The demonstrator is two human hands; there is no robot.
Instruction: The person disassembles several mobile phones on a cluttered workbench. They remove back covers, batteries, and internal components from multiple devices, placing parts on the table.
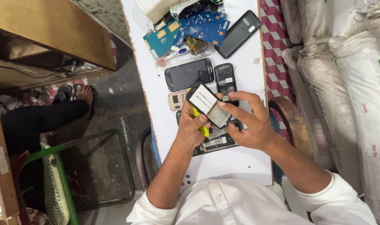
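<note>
Head view shows your left hand point(193, 127) grasping an opened black phone point(208, 104) from below, with a yellow tool point(201, 125) tucked in the same grip. Your right hand point(248, 121) pinches its edge, steadying it just above the white table point(248, 71), where a touchscreen phone point(189, 74) and blue circuit boards point(204, 25) lie within reach.

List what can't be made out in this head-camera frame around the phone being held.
- Opened phone: its lower edge is covered by the left hand and right hand.
- Yellow tool: mostly hidden by the left fingers; its type is unclear.
- Flat phone parts on the white table: largely hidden beneath both hands.
- Blue circuit boards: cut off by the top edge.
- Label on the phone: too small to make out.
</note>
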